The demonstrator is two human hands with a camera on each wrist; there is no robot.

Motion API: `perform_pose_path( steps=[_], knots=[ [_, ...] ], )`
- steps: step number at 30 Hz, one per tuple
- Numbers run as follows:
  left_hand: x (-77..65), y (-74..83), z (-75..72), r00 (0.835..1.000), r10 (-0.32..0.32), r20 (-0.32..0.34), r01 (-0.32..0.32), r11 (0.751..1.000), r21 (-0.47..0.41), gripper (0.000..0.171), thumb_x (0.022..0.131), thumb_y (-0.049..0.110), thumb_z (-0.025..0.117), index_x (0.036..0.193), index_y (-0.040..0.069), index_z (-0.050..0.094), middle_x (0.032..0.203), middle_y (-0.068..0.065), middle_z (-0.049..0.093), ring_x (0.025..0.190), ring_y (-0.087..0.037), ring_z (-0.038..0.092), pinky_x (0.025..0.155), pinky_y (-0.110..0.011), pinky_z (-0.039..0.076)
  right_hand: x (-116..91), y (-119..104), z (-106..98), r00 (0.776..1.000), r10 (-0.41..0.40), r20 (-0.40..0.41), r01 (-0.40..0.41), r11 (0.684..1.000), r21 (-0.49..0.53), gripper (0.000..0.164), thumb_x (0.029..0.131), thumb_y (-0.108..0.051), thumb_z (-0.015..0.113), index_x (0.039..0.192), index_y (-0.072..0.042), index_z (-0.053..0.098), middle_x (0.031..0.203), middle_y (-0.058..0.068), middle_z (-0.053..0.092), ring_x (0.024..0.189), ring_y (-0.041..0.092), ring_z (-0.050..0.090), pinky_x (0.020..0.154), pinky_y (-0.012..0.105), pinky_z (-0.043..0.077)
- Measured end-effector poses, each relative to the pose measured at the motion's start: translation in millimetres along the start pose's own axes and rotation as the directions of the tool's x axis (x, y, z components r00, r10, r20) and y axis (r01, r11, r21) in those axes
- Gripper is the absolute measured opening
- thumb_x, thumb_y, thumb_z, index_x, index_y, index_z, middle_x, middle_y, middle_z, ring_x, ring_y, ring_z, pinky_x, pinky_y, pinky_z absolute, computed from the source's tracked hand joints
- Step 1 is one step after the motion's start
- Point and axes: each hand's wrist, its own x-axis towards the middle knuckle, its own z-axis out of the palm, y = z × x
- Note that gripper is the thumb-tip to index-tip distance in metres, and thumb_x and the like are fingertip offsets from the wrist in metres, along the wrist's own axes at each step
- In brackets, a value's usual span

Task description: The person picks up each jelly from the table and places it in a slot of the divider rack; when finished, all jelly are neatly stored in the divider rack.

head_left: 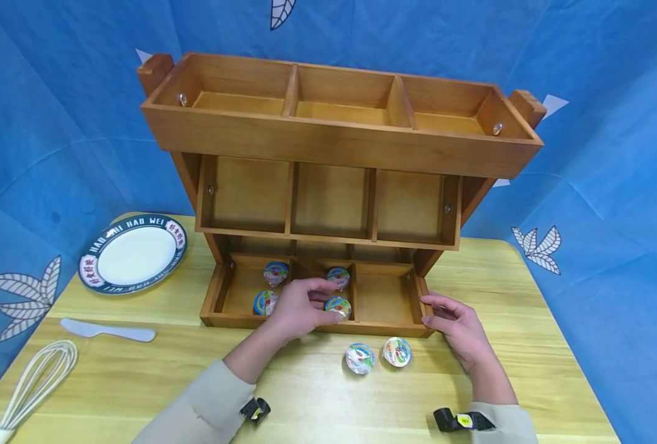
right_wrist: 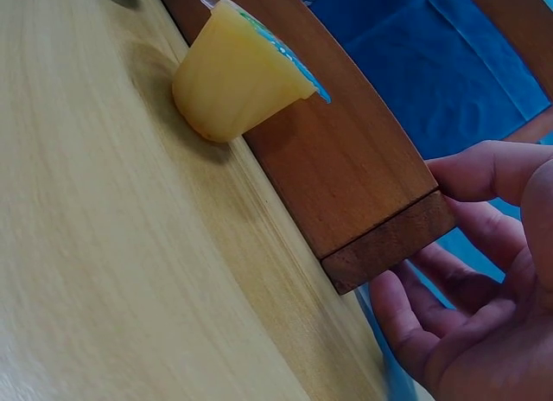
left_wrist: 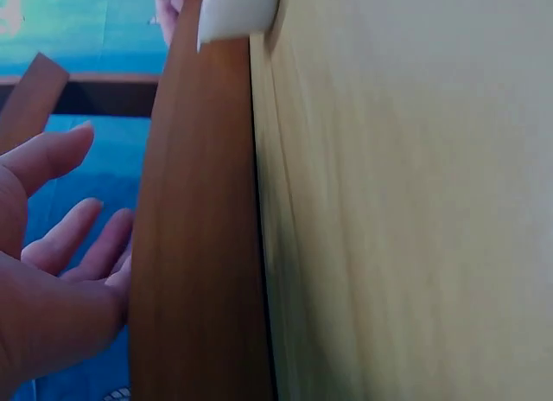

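My left hand reaches into the middle compartment of the bottom tray of a tiered wooden rack. Its thumb lies by one jelly cup and its fingertips near another jelly cup. The left wrist view has the thumb and fingers apart with nothing visible between them. At the bottom tray's right end, my right hand holds the corner, thumb and fingers bent about the wood. Two jelly cups sit in the left compartment. Two more, a white-lidded jelly cup and a yellowish jelly cup, stand on the table in front.
The rack's middle tray and top tray overhang the bottom one. On the left of the table lie a dark-rimmed plate, a white knife and a whisk. Blue cloth hangs behind.
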Motion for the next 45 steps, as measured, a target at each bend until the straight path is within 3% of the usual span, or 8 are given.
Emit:
perform_pose_path(
  steps=[7, 11, 15, 21, 29, 39, 45],
  knots=[
    [-20.8, 2.5, 8.8, 0.991, 0.091, -0.103, -0.103, 0.989, -0.111, 0.055, 0.08, 0.008, 0.083, 0.13, 0.0, 0.061, 0.12, -0.018, 0.064, 0.109, -0.037, 0.061, 0.092, -0.042, 0.053, 0, 0, 0, 1.0, 0.003, 0.006, -0.003, 1.0, 0.005, 0.046, 0.087, 0.006, 0.07, 0.13, 0.012, 0.057, 0.148, 0.02, 0.043, 0.137, 0.031, 0.038, 0.106, 0.022, 0.036],
    [-35.3, 3.1, 16.1, 0.982, 0.083, -0.172, -0.102, 0.989, -0.104, 0.054, 0.078, 0.007, 0.084, 0.127, -0.001, 0.062, 0.115, -0.018, 0.064, 0.102, -0.036, 0.062, 0.086, -0.038, 0.056, 0, 1, 0, 1.0, -0.001, 0.006, 0.001, 1.0, 0.005, 0.046, 0.086, 0.006, 0.07, 0.13, 0.012, 0.057, 0.147, 0.02, 0.043, 0.136, 0.032, 0.039, 0.105, 0.021, 0.036],
    [-48.6, 2.2, 26.1, 0.979, 0.052, -0.197, -0.067, 0.996, -0.067, 0.048, 0.076, 0.005, 0.084, 0.119, -0.004, 0.065, 0.109, -0.016, 0.065, 0.093, -0.031, 0.063, 0.08, -0.035, 0.057, 0, 1, 0, 1.0, 0.001, 0.006, -0.001, 1.0, 0.001, 0.046, 0.086, 0.006, 0.07, 0.13, 0.012, 0.057, 0.148, 0.02, 0.043, 0.136, 0.032, 0.039, 0.105, 0.021, 0.037],
    [-58.4, -4.3, 43.3, 0.984, 0.0, -0.18, -0.005, 1.0, -0.027, 0.045, 0.071, 0.007, 0.083, 0.114, 0.001, 0.07, 0.106, -0.011, 0.068, 0.088, -0.031, 0.063, 0.074, -0.031, 0.057, 0, 1, 0, 1.0, 0.0, 0.011, 0.0, 1.0, -0.001, 0.046, 0.087, 0.006, 0.069, 0.131, 0.012, 0.057, 0.149, 0.02, 0.042, 0.137, 0.033, 0.038, 0.11, 0.029, 0.034],
    [-58.5, -14.2, 61.8, 0.992, -0.041, -0.119, 0.049, 0.996, 0.072, 0.049, 0.067, 0.015, 0.089, 0.112, 0.005, 0.071, 0.103, -0.003, 0.067, 0.086, -0.02, 0.063, 0.073, -0.029, 0.054, -1, 1, 1, 1.0, 0.0, 0.009, 0.0, 1.0, 0.006, 0.046, 0.086, 0.007, 0.069, 0.13, 0.013, 0.056, 0.148, 0.021, 0.043, 0.136, 0.033, 0.038, 0.109, 0.028, 0.034],
    [-54.2, -17.9, 71.7, 0.998, -0.056, -0.033, 0.056, 0.998, -0.017, 0.055, 0.062, 0.003, 0.091, 0.112, 0.004, 0.07, 0.09, 0.0, 0.063, 0.074, -0.017, 0.062, 0.063, -0.026, 0.055, 0, 2, -1, 1.0, -0.007, 0.016, 0.007, 1.0, 0.014, 0.046, 0.087, 0.006, 0.069, 0.131, 0.013, 0.055, 0.149, 0.021, 0.041, 0.137, 0.035, 0.037, 0.109, 0.027, 0.035],
    [-52.6, -21.2, 73.9, 0.999, -0.036, -0.022, 0.035, 0.999, -0.025, 0.052, 0.062, -0.002, 0.09, 0.11, 0.006, 0.071, 0.089, 0.0, 0.062, 0.067, -0.012, 0.061, 0.06, -0.024, 0.055, 1, 2, -2, 1.0, -0.007, 0.016, 0.007, 1.0, 0.015, 0.047, 0.087, 0.006, 0.069, 0.131, 0.013, 0.055, 0.15, 0.021, 0.04, 0.137, 0.035, 0.037, 0.108, 0.025, 0.036]
  ],
)
